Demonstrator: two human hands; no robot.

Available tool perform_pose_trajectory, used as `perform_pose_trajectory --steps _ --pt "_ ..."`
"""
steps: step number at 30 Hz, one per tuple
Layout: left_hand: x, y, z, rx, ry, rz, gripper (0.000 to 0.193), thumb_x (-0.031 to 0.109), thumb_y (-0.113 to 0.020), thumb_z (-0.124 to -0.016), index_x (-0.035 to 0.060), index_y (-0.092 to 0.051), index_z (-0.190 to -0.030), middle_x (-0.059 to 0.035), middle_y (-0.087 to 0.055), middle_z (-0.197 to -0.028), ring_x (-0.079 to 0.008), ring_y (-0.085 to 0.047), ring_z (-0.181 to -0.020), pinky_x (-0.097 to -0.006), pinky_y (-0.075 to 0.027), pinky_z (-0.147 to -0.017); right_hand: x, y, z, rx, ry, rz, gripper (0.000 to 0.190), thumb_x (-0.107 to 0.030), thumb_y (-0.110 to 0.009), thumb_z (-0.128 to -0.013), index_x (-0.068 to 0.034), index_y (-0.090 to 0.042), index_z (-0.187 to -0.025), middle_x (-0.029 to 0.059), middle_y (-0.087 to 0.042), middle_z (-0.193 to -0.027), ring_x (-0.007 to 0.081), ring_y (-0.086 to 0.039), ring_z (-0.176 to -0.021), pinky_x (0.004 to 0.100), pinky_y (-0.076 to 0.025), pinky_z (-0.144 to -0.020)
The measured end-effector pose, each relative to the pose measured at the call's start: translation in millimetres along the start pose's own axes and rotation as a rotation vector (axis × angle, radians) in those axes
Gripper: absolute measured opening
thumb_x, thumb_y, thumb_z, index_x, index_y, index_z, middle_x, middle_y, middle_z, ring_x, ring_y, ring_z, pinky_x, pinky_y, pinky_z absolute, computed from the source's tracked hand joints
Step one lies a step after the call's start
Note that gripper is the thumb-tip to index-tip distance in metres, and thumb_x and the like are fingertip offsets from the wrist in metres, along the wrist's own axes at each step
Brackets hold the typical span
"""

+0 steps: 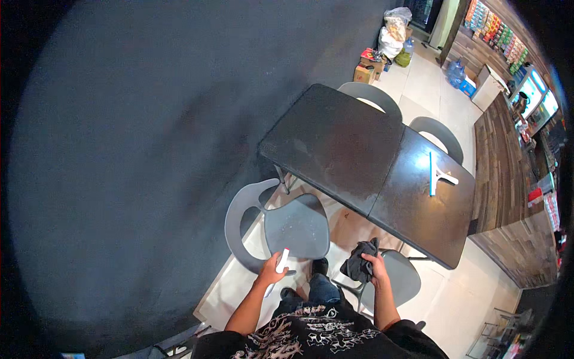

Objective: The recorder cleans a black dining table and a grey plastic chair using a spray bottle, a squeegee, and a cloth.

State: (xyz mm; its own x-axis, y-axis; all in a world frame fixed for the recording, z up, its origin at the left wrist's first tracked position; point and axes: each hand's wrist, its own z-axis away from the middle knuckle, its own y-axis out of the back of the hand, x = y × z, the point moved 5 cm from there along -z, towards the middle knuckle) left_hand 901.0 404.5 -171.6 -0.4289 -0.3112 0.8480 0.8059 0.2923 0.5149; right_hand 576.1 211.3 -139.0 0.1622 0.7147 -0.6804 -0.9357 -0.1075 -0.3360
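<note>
My left hand (271,270) grips a slim white object with a red end (283,260), over the front of a grey chair (297,225); what it is exactly I cannot tell. A crumpled dark cloth (358,262) is bunched in my right hand (378,268), above a second grey chair (397,280). Beyond both hands stands a dark folding table (341,139) with a seam across its top. On its right half lies a white squeegee with a blue blade edge (437,175), near a bright reflection.
A dark wall (148,157) runs along the left. Two more grey chairs (376,96) stand at the table's far side. A wood-panelled counter (504,179) is on the right. Cardboard boxes (365,74), plastic bags (391,40) and water jugs (455,74) sit on the tiled floor farther back.
</note>
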Motion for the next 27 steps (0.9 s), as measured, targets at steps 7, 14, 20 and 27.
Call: perform_pose_trajectory --steps 7,14,20,27 --pt "-0.7 -26.7 -11.7 -0.109 0.036 0.043 0.047 0.020 -0.073 -0.071 0.0029 -0.054 -0.111 -0.0224 -0.064 -0.093 -0.0385 -0.064 -0.090 -0.0449 -0.051 -0.074 19.7 -9.9 -78.1 -0.011 -0.162 0.123 0.032 -0.003 -0.067 -0.075 -0.001 -0.060 -0.107 0.0102 -0.067 -0.092 0.0237 -0.066 -0.083 0.0358 -0.054 -0.079" --pt "-2.8 56.0 28.3 0.230 0.299 -0.035 0.055 0.014 -0.075 -0.075 -0.0014 -0.052 -0.123 -0.0189 -0.065 -0.100 -0.0281 -0.065 -0.090 -0.0331 -0.054 -0.070 84.0 -5.1 -170.2 0.063 -0.003 0.851 0.045 -0.018 -0.077 -0.065 -0.003 -0.064 -0.105 0.0128 -0.069 -0.091 0.0273 -0.065 -0.085 0.0372 -0.051 -0.078" --pt "-98.8 135.5 81.1 0.762 0.386 -0.306 0.039 0.011 -0.067 -0.084 -0.0083 -0.056 -0.116 -0.0086 -0.056 -0.066 -0.0186 -0.052 -0.057 -0.0312 -0.044 -0.056 130.5 -44.1 -230.7 0.406 0.192 1.287 0.060 -0.041 -0.071 -0.070 -0.016 -0.059 -0.123 0.0197 -0.059 -0.122 0.0359 -0.056 -0.110 0.0408 -0.046 -0.093" --pt "-161.9 135.8 17.4 0.684 0.507 -0.126 0.041 0.013 -0.064 -0.089 -0.0077 -0.051 -0.122 -0.0057 -0.058 -0.078 -0.0127 -0.056 -0.072 -0.0281 -0.044 -0.062 198.8 -79.8 -291.1 0.839 0.545 1.423 0.059 -0.048 -0.063 -0.081 -0.026 -0.051 -0.135 0.0245 -0.038 -0.143 0.0456 -0.034 -0.130 0.0538 -0.032 -0.104"
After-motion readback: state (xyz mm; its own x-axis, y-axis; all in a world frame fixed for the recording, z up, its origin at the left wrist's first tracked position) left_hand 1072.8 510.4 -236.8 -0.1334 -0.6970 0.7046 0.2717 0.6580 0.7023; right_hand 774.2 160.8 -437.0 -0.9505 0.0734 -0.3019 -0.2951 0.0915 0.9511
